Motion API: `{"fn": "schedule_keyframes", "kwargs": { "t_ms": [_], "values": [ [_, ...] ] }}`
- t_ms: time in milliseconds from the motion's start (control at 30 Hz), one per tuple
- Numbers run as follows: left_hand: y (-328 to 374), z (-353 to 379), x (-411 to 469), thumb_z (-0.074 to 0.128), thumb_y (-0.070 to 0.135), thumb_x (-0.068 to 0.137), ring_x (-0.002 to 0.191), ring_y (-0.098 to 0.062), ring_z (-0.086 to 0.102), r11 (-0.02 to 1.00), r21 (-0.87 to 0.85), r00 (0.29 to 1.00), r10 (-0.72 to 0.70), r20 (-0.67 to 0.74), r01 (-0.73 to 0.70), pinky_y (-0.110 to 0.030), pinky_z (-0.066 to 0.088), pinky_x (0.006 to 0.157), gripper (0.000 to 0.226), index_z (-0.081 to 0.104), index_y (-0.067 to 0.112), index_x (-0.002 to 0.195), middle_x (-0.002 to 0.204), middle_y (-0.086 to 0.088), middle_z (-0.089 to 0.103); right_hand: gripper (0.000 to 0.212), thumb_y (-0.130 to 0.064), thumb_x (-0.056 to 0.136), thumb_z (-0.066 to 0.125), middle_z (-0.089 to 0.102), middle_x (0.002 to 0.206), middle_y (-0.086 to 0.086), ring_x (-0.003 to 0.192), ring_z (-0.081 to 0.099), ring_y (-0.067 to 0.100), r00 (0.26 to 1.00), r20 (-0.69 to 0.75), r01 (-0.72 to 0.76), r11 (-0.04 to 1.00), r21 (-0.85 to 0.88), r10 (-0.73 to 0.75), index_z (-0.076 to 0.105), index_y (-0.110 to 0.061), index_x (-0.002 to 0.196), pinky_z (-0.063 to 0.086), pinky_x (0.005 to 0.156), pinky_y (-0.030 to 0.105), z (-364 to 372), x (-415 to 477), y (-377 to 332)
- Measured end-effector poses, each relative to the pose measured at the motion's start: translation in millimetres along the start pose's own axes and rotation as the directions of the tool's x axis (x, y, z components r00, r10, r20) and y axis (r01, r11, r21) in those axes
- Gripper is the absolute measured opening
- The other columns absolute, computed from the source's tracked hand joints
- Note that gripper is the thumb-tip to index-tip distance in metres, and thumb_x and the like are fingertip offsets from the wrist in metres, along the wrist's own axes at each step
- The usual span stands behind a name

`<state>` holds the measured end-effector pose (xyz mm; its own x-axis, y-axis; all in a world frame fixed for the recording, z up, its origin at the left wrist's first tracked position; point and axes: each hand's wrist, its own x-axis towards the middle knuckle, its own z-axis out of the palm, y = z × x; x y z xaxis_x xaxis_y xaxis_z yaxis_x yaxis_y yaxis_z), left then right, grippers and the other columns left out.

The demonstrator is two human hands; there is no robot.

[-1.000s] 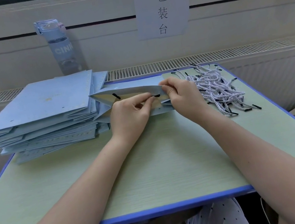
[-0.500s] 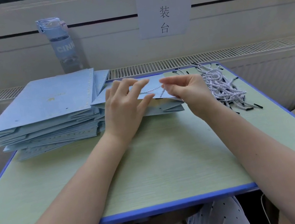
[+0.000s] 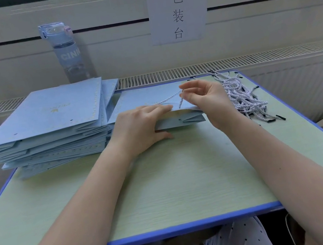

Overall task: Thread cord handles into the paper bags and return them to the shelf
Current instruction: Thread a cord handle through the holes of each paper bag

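Lowers left hand (image 3: pixel 142 125) flat onto paper bag (image 3: pixel 147 96) since half-second ago, pinning it; pinches cord (image 3: pixel 168 99) in right hand (image 3: pixel 203 97); best pull steadily, straight through hole.

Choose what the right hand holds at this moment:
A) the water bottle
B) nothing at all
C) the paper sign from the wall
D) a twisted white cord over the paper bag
D: the right hand pinches a cord between its fingertips, just above the paper bag that the left hand presses down.
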<state>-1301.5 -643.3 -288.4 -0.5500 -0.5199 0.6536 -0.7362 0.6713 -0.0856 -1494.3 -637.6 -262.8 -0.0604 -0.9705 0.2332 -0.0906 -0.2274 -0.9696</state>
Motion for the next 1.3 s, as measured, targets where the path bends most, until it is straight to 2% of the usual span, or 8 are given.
{"fn": "schedule_keyframes", "kwargs": {
  "t_ms": [267,367,633,867,967,1100,1233,1300],
  "values": [
    [1,7,-1,0.048,0.029,0.088,0.058,-0.023,0.069,0.998,-0.041,0.991,-0.051,-0.124,0.046,-0.031,0.051,0.044,0.028,0.075,0.022,0.088,0.083,0.006,0.074,0.026,-0.001,0.085,0.055,0.058,0.077,-0.002,0.069,0.052,0.01,0.992,-0.097,-0.087,0.994,-0.063,0.08,0.065,-0.024,0.084,0.045,0.072,0.025,-5,11,10],
    [6,7,0,0.05,0.027,0.088,0.059,-0.023,0.069,0.995,-0.058,0.978,-0.096,-0.186,0.087,-0.03,0.051,0.043,0.026,0.076,0.02,0.085,0.081,0.005,0.074,0.017,-0.01,0.087,0.054,0.06,0.076,-0.006,0.063,0.05,0.003,0.976,-0.208,-0.11,0.977,-0.185,0.07,0.068,-0.02,0.091,0.039,0.058,0.016,-9,13,14],
    [7,0,2,0.074,0.025,0.074,0.068,-0.018,0.07,0.904,-0.294,0.9,-0.378,-0.216,0.309,-0.027,0.052,0.058,0.025,0.076,0.01,0.094,0.083,-0.004,0.074,0.018,-0.021,0.092,0.05,0.06,0.069,-0.006,0.074,0.064,0.019,0.923,-0.367,0.008,0.959,-0.284,-0.116,0.062,-0.015,0.08,0.053,0.082,0.043,-7,14,12],
    [21,-4,8,0.071,0.033,0.075,0.078,-0.008,0.064,0.813,-0.491,0.862,-0.46,-0.212,0.313,-0.028,0.051,0.072,0.039,0.073,0.007,0.103,0.09,-0.005,0.074,0.027,-0.048,0.082,0.054,0.069,0.089,-0.016,0.091,0.068,0.009,0.954,0.196,0.252,0.96,-0.12,-0.225,0.058,-0.034,0.105,0.056,0.079,0.033,27,-16,4],
    [26,2,7,0.072,0.022,0.078,0.108,-0.004,0.058,0.763,-0.605,0.937,-0.34,-0.08,0.225,-0.022,0.047,0.094,0.045,0.065,0.006,0.119,0.119,-0.004,0.064,0.022,-0.03,0.093,0.054,0.066,0.086,-0.016,0.075,0.065,-0.005,0.959,0.053,0.282,0.949,-0.137,-0.278,0.056,-0.018,0.111,0.053,0.069,0.02,32,-17,8],
    [28,8,5,0.07,0.012,0.082,0.115,-0.006,0.053,0.845,-0.507,0.967,-0.243,-0.083,0.168,-0.011,0.036,0.102,0.04,0.063,0.006,0.121,0.125,-0.007,0.061,0.015,-0.019,0.095,0.042,0.044,0.059,-0.014,0.05,0.043,0.002,0.838,-0.249,0.388,0.85,-0.355,-0.486,0.052,-0.018,0.084,0.034,0.051,0.02,18,-7,6],
    [31,-3,10,0.065,0.019,0.087,0.122,-0.013,0.049,0.877,-0.458,0.876,-0.329,-0.353,0.145,-0.022,0.035,0.107,0.043,0.056,0.002,0.126,0.13,-0.01,0.055,0.016,-0.004,0.093,0.048,0.026,0.049,-0.019,0.043,0.037,-0.002,0.673,-0.192,0.52,0.642,-0.563,-0.714,0.063,0.002,0.097,0.024,0.044,0.008,12,-6,2],
    [27,-9,12,0.066,0.025,0.087,0.13,-0.019,0.04,0.885,-0.436,0.794,-0.381,-0.474,0.165,-0.034,0.033,0.11,0.055,0.044,0.003,0.133,0.138,-0.008,0.045,0.021,0.0,0.089,0.054,0.047,0.054,-0.021,0.05,0.041,-0.005,0.641,-0.112,0.552,0.557,-0.621,-0.76,0.067,0.001,0.106,0.028,0.052,0.003,14,-7,2]
  ]
}}
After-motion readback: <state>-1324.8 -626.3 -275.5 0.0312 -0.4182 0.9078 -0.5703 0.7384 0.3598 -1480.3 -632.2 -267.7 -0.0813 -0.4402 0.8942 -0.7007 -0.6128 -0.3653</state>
